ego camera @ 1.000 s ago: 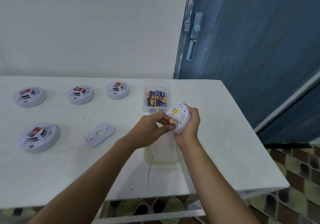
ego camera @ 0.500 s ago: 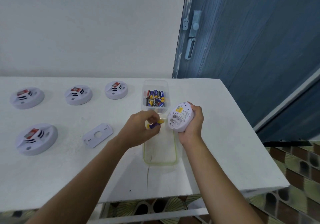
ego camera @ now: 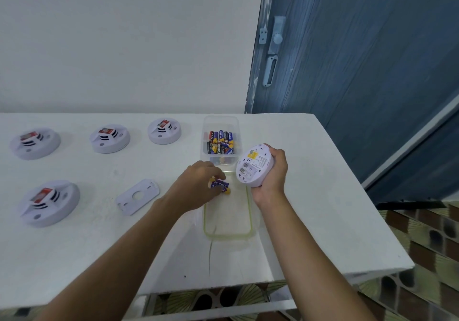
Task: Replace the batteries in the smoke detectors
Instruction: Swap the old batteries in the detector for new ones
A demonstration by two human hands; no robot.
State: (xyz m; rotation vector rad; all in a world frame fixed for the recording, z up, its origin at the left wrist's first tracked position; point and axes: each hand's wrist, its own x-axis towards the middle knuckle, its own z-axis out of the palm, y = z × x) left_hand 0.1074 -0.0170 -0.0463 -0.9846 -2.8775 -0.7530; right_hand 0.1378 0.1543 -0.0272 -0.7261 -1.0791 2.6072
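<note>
Holding a round white smoke detector [ego camera: 255, 165] up off the table [ego camera: 310, 196], the right hand [ego camera: 274, 171] has its fingers curled round the rim on the right side. The detector is tipped on edge, and its flat back, with a yellow label and an open battery slot, faces left and toward the camera. Just left of it, the left hand [ego camera: 198, 186] is curled, its fingertips pinching a purple-and-yellow battery [ego camera: 219, 185]. The battery's long axis runs left to right, with the right end slightly nearer the camera. It sits over the far end of a clear shallow tray [ego camera: 228, 216]. Beyond the tray is a clear tub [ego camera: 219, 123] of batteries. Four more detectors [ego camera: 49, 202] and a white mounting plate [ego camera: 137, 196] lie on the table to the left.
</note>
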